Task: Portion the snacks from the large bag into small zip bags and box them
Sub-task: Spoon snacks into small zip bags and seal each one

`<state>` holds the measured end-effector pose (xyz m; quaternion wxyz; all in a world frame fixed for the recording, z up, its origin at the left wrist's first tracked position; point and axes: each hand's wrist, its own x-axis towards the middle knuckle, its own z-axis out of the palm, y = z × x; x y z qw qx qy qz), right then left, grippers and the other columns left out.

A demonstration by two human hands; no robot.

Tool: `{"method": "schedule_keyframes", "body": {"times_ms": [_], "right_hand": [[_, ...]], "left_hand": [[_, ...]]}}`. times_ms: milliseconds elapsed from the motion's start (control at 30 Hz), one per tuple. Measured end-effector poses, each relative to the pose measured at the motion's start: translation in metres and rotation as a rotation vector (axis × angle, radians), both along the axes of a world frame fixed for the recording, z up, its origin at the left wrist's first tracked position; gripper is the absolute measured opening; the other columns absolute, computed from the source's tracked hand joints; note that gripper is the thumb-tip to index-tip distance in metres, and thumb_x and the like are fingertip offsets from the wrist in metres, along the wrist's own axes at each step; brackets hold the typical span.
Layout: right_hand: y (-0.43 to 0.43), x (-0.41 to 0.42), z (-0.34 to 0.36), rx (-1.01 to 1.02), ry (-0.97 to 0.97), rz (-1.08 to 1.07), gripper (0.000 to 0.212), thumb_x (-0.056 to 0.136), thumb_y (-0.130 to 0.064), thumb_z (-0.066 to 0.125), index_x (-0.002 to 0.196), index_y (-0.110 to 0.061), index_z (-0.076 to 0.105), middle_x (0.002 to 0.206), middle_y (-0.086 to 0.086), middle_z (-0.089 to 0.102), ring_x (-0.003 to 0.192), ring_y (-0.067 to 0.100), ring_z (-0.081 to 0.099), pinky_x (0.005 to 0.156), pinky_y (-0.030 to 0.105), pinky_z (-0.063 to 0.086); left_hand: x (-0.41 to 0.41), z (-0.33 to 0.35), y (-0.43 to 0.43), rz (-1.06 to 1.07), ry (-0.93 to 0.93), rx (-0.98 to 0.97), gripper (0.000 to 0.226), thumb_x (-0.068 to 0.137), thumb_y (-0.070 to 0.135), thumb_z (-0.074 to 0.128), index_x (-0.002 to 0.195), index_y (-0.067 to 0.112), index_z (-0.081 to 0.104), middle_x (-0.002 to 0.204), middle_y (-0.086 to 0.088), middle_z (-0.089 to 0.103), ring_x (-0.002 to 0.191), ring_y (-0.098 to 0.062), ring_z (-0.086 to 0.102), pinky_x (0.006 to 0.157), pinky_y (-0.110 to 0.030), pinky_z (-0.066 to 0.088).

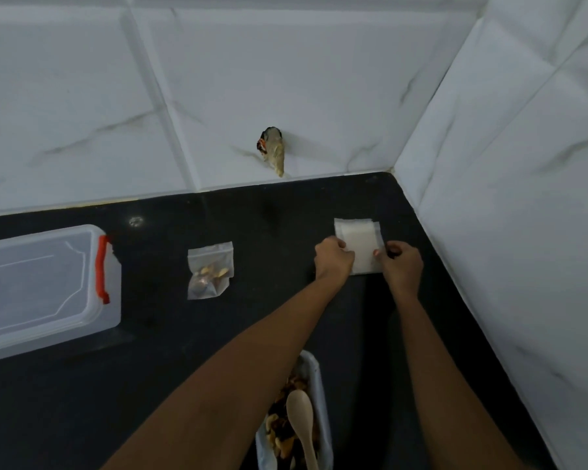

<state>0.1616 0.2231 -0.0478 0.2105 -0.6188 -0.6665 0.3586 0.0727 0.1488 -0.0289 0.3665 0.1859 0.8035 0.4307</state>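
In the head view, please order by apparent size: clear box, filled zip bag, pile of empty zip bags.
Largest: clear box.
Then filled zip bag and pile of empty zip bags, which look alike, so unranked.

Black counter (184, 351): four items lie on it.
Left: clear box (41, 286), red latch (102, 269) on its right end. Centre: small zip bag (210, 270) holding snacks, flat, well apart from the box. Right, near the counter's far corner: stack (360, 242) of empty bags. Near edge: large bag (317, 368), open, snacks inside.
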Motion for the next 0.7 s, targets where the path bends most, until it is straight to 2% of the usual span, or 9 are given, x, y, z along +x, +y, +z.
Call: {"method": "schedule_keyframes", "body": {"times_ms": [200,333,533,700], "right_hand": [[0.006,0.000,0.002,-0.079,0.008,0.008,0.028,0.081,-0.006,0.067,0.108,-0.008,0.061,0.105,0.011,0.063,0.089,0.018,0.057,0.076,0.027,0.045],[0.008,0.003,0.006,-0.118,0.114,-0.036,0.033,0.080,-0.002,0.065,0.112,-0.007,0.059,0.102,0.009,0.062,0.085,0.012,0.055,0.075,0.024,0.045],[0.004,0.010,0.012,-0.128,0.239,-0.012,0.032,0.081,-0.002,0.064,0.112,-0.006,0.062,0.101,0.010,0.065,0.087,0.015,0.059,0.079,0.026,0.048],[-0.012,0.014,0.027,-0.179,0.284,0.010,0.028,0.086,-0.007,0.060,0.114,-0.007,0.061,0.113,0.007,0.062,0.103,0.017,0.058,0.086,0.026,0.045]], "left_hand": [[0.007,-0.003,0.012,0.038,0.035,-0.039,0.035,0.083,0.018,0.068,0.114,0.008,0.057,0.115,-0.012,0.063,0.107,-0.025,0.060,0.089,-0.033,0.049],[0.010,-0.003,0.016,0.028,0.085,-0.065,0.030,0.083,0.022,0.067,0.111,0.013,0.061,0.113,-0.006,0.065,0.105,-0.023,0.061,0.084,-0.032,0.048],[0.013,-0.009,0.010,0.125,0.005,0.005,0.019,0.086,0.017,0.062,0.104,0.010,0.065,0.108,-0.009,0.066,0.100,-0.024,0.062,0.086,-0.035,0.051],[0.014,0.002,-0.006,0.167,-0.107,0.120,0.022,0.086,0.018,0.065,0.102,0.003,0.063,0.101,-0.013,0.066,0.093,-0.023,0.063,0.084,-0.037,0.054]]}}
